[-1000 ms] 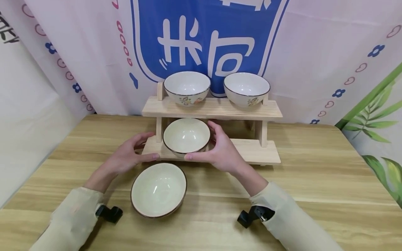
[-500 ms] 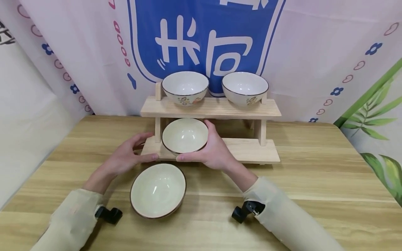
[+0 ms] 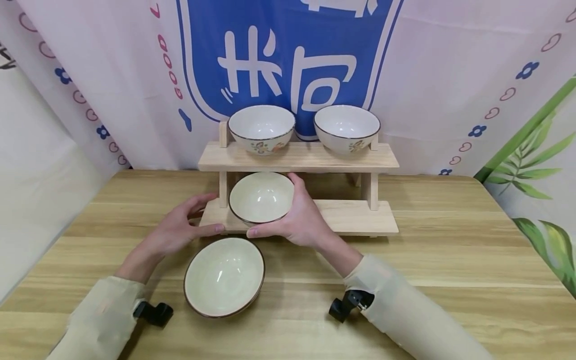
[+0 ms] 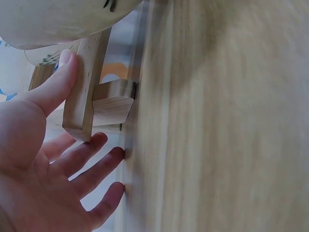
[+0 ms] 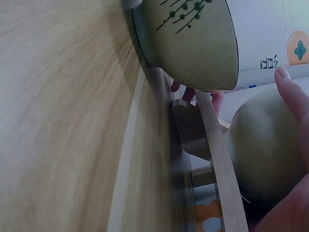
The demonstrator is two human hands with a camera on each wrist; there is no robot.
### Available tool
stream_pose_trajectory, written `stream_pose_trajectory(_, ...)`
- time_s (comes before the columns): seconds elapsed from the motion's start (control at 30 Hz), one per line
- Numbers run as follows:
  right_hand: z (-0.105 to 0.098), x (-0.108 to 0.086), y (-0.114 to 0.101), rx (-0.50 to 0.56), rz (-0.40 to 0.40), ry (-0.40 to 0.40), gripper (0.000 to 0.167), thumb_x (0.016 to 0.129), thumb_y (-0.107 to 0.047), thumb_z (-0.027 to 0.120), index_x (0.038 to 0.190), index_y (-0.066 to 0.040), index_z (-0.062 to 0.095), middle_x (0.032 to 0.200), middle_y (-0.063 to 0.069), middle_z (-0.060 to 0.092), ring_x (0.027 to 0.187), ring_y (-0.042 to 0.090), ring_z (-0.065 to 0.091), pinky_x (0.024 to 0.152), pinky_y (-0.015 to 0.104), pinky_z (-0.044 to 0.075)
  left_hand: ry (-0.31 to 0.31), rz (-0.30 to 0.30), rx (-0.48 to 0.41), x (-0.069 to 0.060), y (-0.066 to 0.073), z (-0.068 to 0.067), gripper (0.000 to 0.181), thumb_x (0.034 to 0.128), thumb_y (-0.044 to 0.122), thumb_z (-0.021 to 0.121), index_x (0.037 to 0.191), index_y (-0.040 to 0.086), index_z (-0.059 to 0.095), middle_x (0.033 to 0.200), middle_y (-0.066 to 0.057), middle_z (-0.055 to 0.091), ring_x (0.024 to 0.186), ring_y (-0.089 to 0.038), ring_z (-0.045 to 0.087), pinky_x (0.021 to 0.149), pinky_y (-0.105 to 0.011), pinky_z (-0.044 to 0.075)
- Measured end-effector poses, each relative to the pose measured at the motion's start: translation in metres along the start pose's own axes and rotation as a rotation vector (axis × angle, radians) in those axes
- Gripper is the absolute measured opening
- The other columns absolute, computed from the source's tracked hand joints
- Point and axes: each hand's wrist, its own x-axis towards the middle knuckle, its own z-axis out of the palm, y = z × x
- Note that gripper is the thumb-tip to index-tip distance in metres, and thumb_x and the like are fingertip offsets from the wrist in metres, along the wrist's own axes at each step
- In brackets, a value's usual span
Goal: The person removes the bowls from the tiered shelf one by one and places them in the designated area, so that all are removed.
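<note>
A cream bowl (image 3: 261, 196) with a dark rim sits on the lower left of a two-tier wooden rack (image 3: 355, 216). My right hand (image 3: 303, 212) grips this bowl from its right side, thumb in front and fingers mostly hidden behind. At the lower shelf's left end is my left hand (image 3: 177, 225); in the left wrist view, its thumb (image 4: 67, 72) rests against the board and its fingers bend loosely around the end. A second cream bowl (image 3: 224, 276) stands on the table just in front of the rack; the right wrist view shows green leaf marks on its outside.
Two white-lined bowls with flower patterns, a left one (image 3: 262, 129) and a right one (image 3: 346, 128), stand on the upper shelf. Behind the rack hangs a printed curtain (image 3: 427, 100). The wood-grain table (image 3: 427, 280) extends on both sides.
My right hand has slid left around the bowl, its thumb now farther along the front. The bowl keeps its place on the shelf. My left hand stays at the shelf end.
</note>
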Motion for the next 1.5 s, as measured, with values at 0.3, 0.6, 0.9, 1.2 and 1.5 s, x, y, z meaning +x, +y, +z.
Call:
stream_pose_trajectory(0.3, 0.003, -0.001, 0.001, -0.016, -0.008, 0.04, 0.137, 0.058, -0.023, 0.109, 0.165, -0.017, 0.023, 0.147, 0.006, 0.054, 0.131, 0.024, 0.061, 0.117, 0.045, 0.048, -0.003, 0.002, 0.002, 0.003, -0.001, 0.001, 0.095, 0.0966, 0.038, 0.082, 0.169, 0.006, 0.029, 0.165, -0.03, 0.041, 0.149, -0.049, 0.044, 0.115, -0.063, 0.046)
stream_pose_trajectory(0.6, 0.004, 0.0, 0.002, -0.019, -0.033, 0.039, 0.133, 0.061, -0.025, 0.108, 0.165, -0.015, 0.024, 0.147, 0.005, 0.053, 0.13, 0.023, 0.061, 0.114, 0.044, 0.05, -0.006, -0.014, 0.006, 0.003, -0.004, -0.001, 0.096, 0.0971, 0.039, 0.082, 0.17, 0.007, 0.027, 0.166, -0.03, 0.04, 0.149, -0.05, 0.043, 0.116, -0.066, 0.043)
stream_pose_trajectory(0.9, 0.002, 0.0, 0.003, -0.068, -0.061, 0.039, 0.131, 0.062, -0.028, 0.106, 0.164, -0.011, 0.025, 0.147, 0.009, 0.054, 0.13, 0.025, 0.061, 0.113, 0.046, 0.051, -0.004, -0.012, 0.0, 0.002, -0.004, -0.001, 0.096, 0.0968, 0.037, 0.082, 0.17, 0.008, 0.027, 0.165, -0.03, 0.041, 0.149, -0.05, 0.044, 0.117, -0.065, 0.041)
stream_pose_trajectory(1.2, -0.003, -0.002, 0.005, -0.096, -0.071, 0.036, 0.133, 0.063, -0.03, 0.106, 0.165, -0.011, 0.024, 0.148, 0.009, 0.053, 0.132, 0.026, 0.06, 0.116, 0.045, 0.049, -0.004, -0.008, 0.014, 0.004, -0.004, -0.001, 0.096, 0.0972, 0.038, 0.082, 0.17, 0.007, 0.027, 0.164, -0.031, 0.042, 0.148, -0.049, 0.044, 0.114, -0.062, 0.046)
stream_pose_trajectory(1.5, -0.01, -0.008, 0.006, -0.089, -0.059, 0.02, 0.132, 0.064, -0.028, 0.105, 0.166, -0.012, 0.024, 0.15, 0.011, 0.054, 0.132, 0.027, 0.062, 0.117, 0.045, 0.048, -0.007, -0.007, 0.005, 0.003, -0.003, -0.001, 0.096, 0.0972, 0.038, 0.082, 0.17, 0.007, 0.027, 0.165, -0.032, 0.04, 0.149, -0.051, 0.043, 0.116, -0.065, 0.043)
